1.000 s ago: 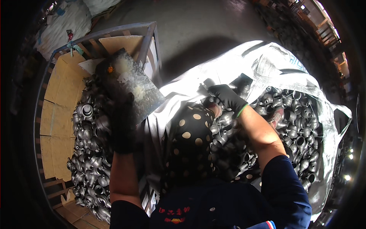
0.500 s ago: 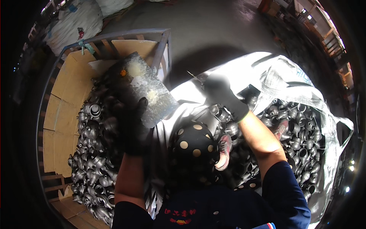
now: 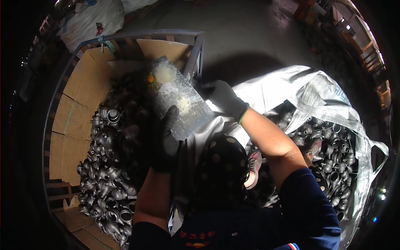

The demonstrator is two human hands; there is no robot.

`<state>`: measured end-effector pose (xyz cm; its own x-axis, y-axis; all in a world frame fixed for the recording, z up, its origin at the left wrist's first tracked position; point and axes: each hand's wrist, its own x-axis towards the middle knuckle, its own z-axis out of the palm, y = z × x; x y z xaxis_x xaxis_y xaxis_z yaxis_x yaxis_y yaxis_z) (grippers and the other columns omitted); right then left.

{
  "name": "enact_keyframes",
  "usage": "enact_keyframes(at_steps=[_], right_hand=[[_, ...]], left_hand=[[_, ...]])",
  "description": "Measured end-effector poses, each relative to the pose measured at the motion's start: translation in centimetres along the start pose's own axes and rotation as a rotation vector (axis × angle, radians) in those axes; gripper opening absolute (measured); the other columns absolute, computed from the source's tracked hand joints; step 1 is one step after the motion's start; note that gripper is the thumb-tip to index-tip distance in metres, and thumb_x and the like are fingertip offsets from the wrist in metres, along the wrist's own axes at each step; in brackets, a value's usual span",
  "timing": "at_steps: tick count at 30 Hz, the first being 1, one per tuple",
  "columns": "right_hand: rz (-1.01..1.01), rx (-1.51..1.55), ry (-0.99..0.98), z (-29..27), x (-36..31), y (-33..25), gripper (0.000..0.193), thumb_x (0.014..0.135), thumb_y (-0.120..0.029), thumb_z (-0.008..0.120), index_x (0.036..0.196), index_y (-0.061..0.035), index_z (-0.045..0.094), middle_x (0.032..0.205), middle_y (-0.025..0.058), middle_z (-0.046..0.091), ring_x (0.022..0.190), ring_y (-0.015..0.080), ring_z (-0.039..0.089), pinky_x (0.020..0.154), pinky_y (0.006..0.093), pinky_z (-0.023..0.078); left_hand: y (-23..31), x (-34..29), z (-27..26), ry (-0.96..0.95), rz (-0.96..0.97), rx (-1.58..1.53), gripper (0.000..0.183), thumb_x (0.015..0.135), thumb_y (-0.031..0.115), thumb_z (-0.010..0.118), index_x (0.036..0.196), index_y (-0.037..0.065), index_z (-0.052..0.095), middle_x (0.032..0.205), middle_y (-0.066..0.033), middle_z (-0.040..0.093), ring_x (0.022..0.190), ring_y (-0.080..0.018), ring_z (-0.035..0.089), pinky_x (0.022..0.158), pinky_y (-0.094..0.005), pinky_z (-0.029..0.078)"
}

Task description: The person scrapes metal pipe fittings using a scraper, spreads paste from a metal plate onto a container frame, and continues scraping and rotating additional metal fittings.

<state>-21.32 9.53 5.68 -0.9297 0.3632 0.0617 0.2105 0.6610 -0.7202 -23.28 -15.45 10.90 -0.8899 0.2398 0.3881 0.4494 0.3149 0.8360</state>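
Observation:
My left hand (image 3: 168, 133), gloved and in shadow, grips the lower edge of a flat grey board (image 3: 196, 116) with its thumb on the face. Whitish smears and a small orange lump (image 3: 151, 78) show on the board's upper part. Beside the board's right edge is my right hand (image 3: 225, 98) in a light grey glove, fingers curled together. What those fingers pinch is hard to make out in the shadow. Under the board, many dark metal fittings (image 3: 112, 175) fill a cardboard-lined bin.
The bin's metal frame (image 3: 194, 54) rises at its far right corner. To the right lies a white woven sack (image 3: 283, 79) holding more metal fittings (image 3: 333, 146). My polka-dotted knee (image 3: 223, 171) and a shoe (image 3: 253, 164) are between. Pale sacks (image 3: 93, 23) stand far left.
My right hand has moved left, close to the board's edge; the thin stick earlier at its fingertips no longer shows clearly. The board stays in my left hand, and the whole view has shifted slightly.

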Motion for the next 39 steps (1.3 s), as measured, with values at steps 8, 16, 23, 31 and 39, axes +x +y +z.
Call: enact_keyframes(at_steps=[8, 16, 23, 31, 39], right_hand=[[-0.006, 0.088, 0.147, -2.9, -7.4, 4.1, 0.024, 0.092, -0.02, 0.061, 0.11, -0.0083, 0.071, 0.106, 0.0149, 0.072, 0.098, 0.0318, 0.069, 0.085, 0.0355, 0.053], [0.249, -0.312, -0.052, -1.4, -14.8, 8.3, 0.029, 0.096, -0.012, 0.055, 0.124, -0.0085, 0.064, 0.113, 0.0158, 0.069, 0.107, 0.0274, 0.066, 0.093, 0.0348, 0.05], [0.213, -0.205, -0.186, -5.5, -23.3, 10.4, 0.043, 0.086, -0.021, 0.06, 0.129, -0.0185, 0.062, 0.096, 0.0155, 0.07, 0.089, 0.033, 0.069, 0.078, 0.0443, 0.054], [0.557, 0.778, -0.004, -8.3, -19.0, 4.9, 0.028, 0.095, -0.006, 0.053, 0.119, -0.002, 0.068, 0.07, 0.0041, 0.065, 0.049, 0.0077, 0.057, 0.042, 0.0228, 0.043], [0.604, 0.487, -0.025, -0.8, -16.5, 12.2, 0.022, 0.091, -0.019, 0.059, 0.081, -0.0047, 0.07, 0.062, 0.0057, 0.065, 0.052, 0.016, 0.064, 0.046, 0.0298, 0.047]], left_hand=[[-4.6, -1.3, -0.3, 0.007, 0.527, 0.856, 0.058, 0.094, 0.037, 0.066, 0.144, 0.013, 0.049, 0.152, -0.0196, 0.037, 0.14, -0.0368, 0.035, 0.113, -0.0444, 0.035], [-8.9, -0.1, 0.8, -0.136, 0.421, 0.54, 0.049, 0.098, 0.011, 0.055, 0.145, 0.007, 0.044, 0.15, -0.0149, 0.041, 0.136, -0.0253, 0.042, 0.113, -0.0364, 0.036], [-9.6, 0.5, 1.7, -0.216, -0.103, -0.084, 0.041, 0.1, 0.015, 0.058, 0.14, 0.006, 0.052, 0.139, -0.0177, 0.048, 0.126, -0.0272, 0.049, 0.107, -0.0384, 0.041], [-8.3, 0.5, 2.0, -0.233, -0.248, -0.966, 0.042, 0.104, 0.018, 0.049, 0.143, 0.006, 0.046, 0.141, -0.0134, 0.048, 0.127, -0.0229, 0.049, 0.109, -0.036, 0.04], [-9.9, 1.1, 3.2, -0.227, -0.251, -1.163, 0.045, 0.107, 0.023, 0.041, 0.148, 0.005, 0.037, 0.145, -0.0103, 0.047, 0.128, -0.0195, 0.049, 0.112, -0.0348, 0.039]])
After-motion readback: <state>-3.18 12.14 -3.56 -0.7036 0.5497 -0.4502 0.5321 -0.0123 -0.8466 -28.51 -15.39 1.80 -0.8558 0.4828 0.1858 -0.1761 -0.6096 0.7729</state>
